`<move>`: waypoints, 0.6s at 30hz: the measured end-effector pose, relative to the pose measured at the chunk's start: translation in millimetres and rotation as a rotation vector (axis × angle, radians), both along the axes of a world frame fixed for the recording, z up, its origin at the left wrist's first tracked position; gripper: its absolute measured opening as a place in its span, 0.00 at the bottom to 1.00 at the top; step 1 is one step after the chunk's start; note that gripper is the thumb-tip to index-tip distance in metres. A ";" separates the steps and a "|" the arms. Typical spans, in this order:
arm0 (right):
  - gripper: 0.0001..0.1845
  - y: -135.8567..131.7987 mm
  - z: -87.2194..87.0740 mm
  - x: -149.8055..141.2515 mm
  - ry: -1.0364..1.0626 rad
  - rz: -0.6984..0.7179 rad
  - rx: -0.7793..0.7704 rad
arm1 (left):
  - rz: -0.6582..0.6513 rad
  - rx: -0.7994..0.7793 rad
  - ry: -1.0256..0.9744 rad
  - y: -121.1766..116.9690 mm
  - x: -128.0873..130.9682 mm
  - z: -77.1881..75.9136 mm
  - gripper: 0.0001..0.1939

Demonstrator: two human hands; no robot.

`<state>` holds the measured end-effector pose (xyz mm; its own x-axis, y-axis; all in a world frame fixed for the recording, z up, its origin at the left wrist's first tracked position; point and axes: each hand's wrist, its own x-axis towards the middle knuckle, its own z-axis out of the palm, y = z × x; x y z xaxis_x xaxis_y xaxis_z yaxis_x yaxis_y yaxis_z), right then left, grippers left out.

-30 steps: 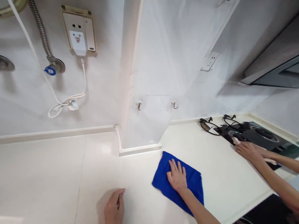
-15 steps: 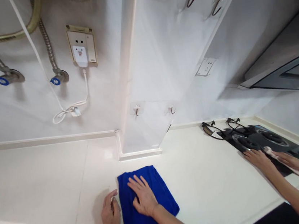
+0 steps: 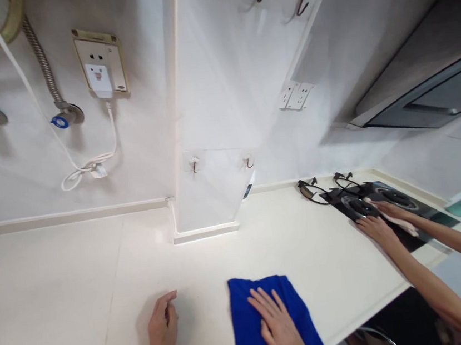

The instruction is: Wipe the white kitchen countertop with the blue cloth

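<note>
1. The blue cloth (image 3: 270,324) lies flat on the white counter (image 3: 79,280) near its front edge; half a second ago it sat further left, beside the left hand, so the wiping stroke has swung back to the right.
2. The right hand (image 3: 277,329) presses on the cloth with fingers spread, palm down, gripping nothing.
3. The left hand (image 3: 163,332) rests on the counter, loosely curled and empty, now apart from the cloth.
4. At the far right, another person's hands (image 3: 381,221) rub a pale rag (image 3: 396,220) over the black stove (image 3: 386,206).
</note>
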<state>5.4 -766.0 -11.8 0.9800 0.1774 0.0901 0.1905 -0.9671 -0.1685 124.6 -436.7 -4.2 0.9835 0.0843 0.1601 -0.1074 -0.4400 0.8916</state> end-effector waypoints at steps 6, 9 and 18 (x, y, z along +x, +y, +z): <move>0.33 -96.1 -24.2 -19.4 -0.079 -0.253 -0.127 | -0.006 -0.005 0.037 -1.9 -1.9 6.2 0.19; 0.32 -115.7 -29.7 -4.3 -0.083 -0.405 -0.170 | -0.011 -0.013 0.062 -3.5 -2.6 7.0 0.20; 0.34 -34.6 -23.8 95.0 -0.016 -0.624 -0.221 | -0.023 -0.002 0.105 -5.1 -1.6 5.0 0.21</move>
